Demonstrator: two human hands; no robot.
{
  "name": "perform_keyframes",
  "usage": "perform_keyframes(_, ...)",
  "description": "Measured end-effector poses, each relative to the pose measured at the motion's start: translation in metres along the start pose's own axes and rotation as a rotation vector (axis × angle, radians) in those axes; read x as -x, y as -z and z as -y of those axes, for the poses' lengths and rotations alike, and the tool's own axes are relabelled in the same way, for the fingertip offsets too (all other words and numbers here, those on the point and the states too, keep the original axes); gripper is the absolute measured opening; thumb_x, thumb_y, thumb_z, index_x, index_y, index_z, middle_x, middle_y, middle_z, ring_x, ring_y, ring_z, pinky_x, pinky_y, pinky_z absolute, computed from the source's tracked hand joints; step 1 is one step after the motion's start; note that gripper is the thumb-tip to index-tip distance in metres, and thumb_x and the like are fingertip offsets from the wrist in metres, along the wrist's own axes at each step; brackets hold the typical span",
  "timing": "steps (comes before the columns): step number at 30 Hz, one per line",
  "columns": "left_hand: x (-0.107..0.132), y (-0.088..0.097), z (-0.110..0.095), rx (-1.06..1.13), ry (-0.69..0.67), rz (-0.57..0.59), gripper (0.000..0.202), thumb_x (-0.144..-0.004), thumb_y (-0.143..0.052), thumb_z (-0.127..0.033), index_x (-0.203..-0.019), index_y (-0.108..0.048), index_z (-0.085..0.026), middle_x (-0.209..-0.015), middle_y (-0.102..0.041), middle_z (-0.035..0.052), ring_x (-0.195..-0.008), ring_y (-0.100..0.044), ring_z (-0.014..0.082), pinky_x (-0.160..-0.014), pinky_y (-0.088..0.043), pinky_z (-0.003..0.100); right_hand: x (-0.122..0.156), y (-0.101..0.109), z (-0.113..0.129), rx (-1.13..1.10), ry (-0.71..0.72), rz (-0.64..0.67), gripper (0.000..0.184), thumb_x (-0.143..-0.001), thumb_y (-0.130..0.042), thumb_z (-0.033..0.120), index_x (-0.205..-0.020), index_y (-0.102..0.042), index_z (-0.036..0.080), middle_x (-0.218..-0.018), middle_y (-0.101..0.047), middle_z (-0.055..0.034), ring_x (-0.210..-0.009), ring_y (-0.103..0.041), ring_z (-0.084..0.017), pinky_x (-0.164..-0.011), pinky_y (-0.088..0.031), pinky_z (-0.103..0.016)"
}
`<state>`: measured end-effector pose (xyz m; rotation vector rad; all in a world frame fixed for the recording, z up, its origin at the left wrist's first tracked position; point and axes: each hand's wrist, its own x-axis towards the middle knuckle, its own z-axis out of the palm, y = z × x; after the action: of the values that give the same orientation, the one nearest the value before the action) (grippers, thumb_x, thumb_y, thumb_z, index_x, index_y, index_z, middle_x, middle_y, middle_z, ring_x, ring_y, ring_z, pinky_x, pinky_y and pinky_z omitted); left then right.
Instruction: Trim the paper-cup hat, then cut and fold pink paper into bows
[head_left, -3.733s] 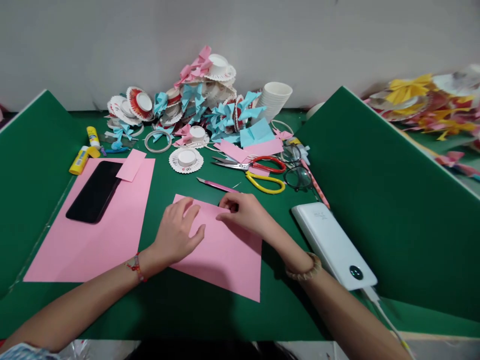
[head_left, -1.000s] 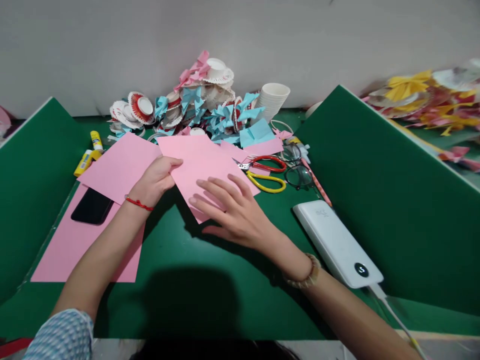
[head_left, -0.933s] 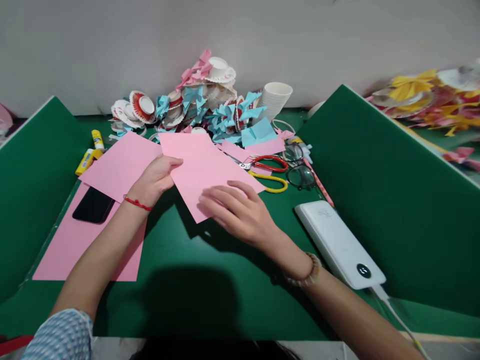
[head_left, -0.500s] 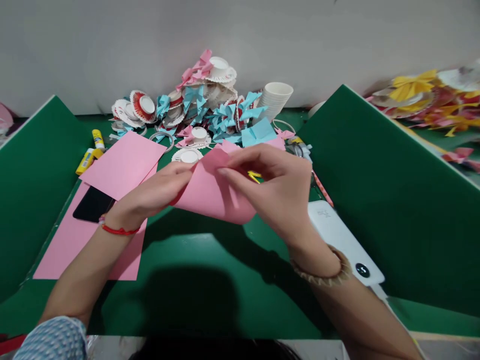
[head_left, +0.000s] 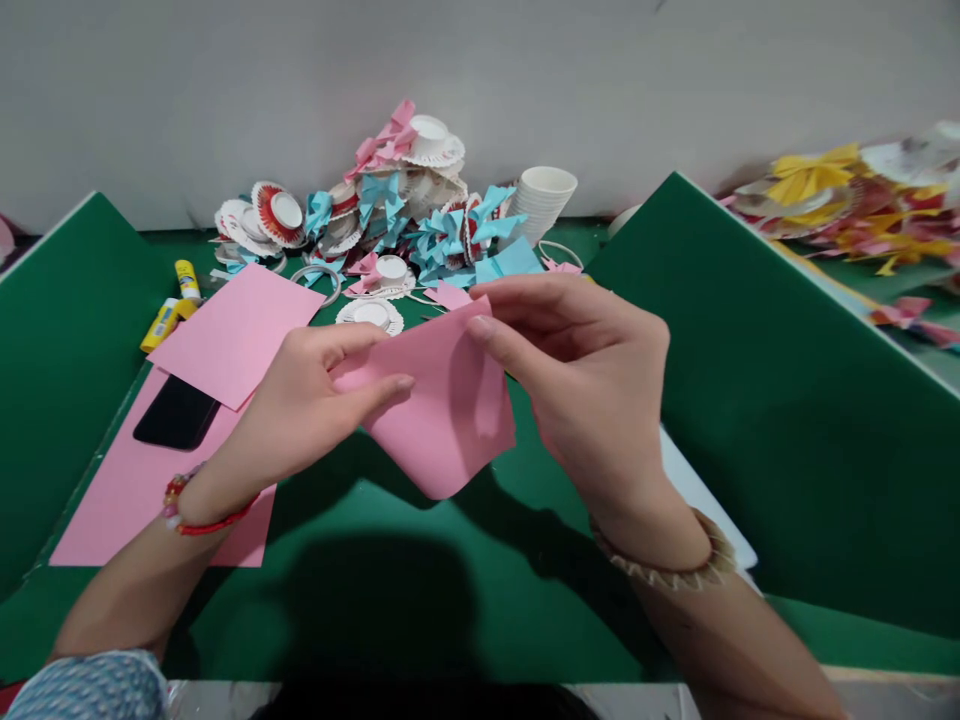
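Between my hands, above the green table, is a sheet of pink paper (head_left: 442,410), bent over with its rounded lower edge hanging down. My left hand (head_left: 322,385) grips its left end, thumb lying on the near face and fingers behind. At the upper right corner, my right hand (head_left: 592,370) pinches the paper between thumb and fingers; the fingers behind it are partly hidden. Left of my left hand lie a loose pink sheet (head_left: 240,330) and a larger pink sheet (head_left: 97,510), with a black phone (head_left: 176,412) between them.
Paper hats with bows (head_left: 405,200) are heaped at the back beside stacked paper cups (head_left: 546,195). Yellow glue sticks (head_left: 161,325) lie at left. Green partitions (head_left: 787,400) stand on both sides. A white device (head_left: 705,500) is partly behind my right wrist.
The pink paper has been turned so its lower edge hangs nearer to me. My left thumb has come onto its face, and my right hand has shifted right to its corner.
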<state>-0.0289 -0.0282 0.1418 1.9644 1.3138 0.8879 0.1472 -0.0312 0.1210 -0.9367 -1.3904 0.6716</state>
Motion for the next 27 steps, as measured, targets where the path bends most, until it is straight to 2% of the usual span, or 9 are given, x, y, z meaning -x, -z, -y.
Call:
perform_keyframes(9, 0.001, 0.004, -0.001, -0.079, 0.009, 0.014, 0.032, -0.072, -0.067, -0.035, -0.050, -0.052, -0.017, -0.050, -0.041, -0.0030, -0.051, -0.036, 0.0103, -0.048, -0.023, 0.025, 0.000, 0.003, 0.005, 0.006, 0.009, -0.022, 0.011, -0.073, -0.069, 0.014, -0.077, -0.069, 0.024, -0.078, -0.070, 0.0045, -0.076, -0.069, -0.014, -0.074, -0.061, -0.030)
perform_keyframes(23, 0.005, 0.005, -0.009, -0.103, -0.023, -0.037, 0.028, -0.072, -0.066, -0.029, -0.051, -0.052, -0.017, -0.049, -0.038, -0.0038, -0.051, -0.032, 0.0088, -0.048, -0.024, 0.022, 0.001, 0.002, 0.005, 0.012, 0.008, -0.046, 0.009, -0.074, -0.069, 0.016, -0.074, -0.070, 0.025, -0.073, -0.071, 0.0053, -0.069, -0.069, -0.013, -0.068, -0.061, -0.027)
perform_keyframes(27, 0.005, 0.005, -0.010, -0.100, -0.021, -0.035, 0.026, -0.073, -0.065, -0.029, -0.053, -0.054, -0.017, -0.050, -0.041, -0.0037, -0.051, -0.035, 0.0090, -0.049, -0.027, 0.022, 0.001, 0.002, 0.004, -0.024, -0.010, -0.049, 0.009, -0.073, -0.070, 0.016, -0.074, -0.070, 0.025, -0.073, -0.071, 0.0060, -0.069, -0.069, -0.012, -0.068, -0.061, -0.027)
